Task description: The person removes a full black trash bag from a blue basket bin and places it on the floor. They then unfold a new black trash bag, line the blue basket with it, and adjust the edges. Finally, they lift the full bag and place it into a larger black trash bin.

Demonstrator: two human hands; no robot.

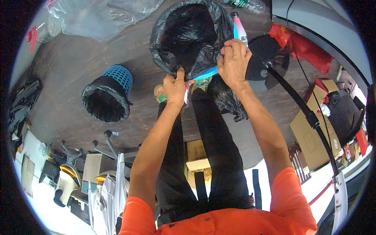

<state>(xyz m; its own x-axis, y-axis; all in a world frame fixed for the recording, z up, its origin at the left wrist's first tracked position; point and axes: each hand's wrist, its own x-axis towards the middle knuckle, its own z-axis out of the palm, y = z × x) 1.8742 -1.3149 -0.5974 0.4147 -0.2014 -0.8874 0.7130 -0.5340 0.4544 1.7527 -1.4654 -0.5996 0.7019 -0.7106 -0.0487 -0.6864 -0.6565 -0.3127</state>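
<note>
A black bin liner (156,51) lines a round bin, its edge folded out over the rim. Beneath the folded plastic a strip of the blue bin wall (209,73) shows. My left hand (174,87) pinches the liner at the near side of the rim, thumb on top. At the right side of the rim my right hand (235,62) grips the liner with bent fingers. A pink and white bottle (240,30) stands just beyond my right hand. Below the bin, beside my leg, lies a crumpled black plastic bag (231,100).
A blue mesh bin (119,76) with a black liner lies tipped on the floor at left. Clear plastic sheeting (94,19) is at the far left. A round black stand base (270,62) with a pole, a red flag (309,55) and cardboard boxes (313,133) are on the right.
</note>
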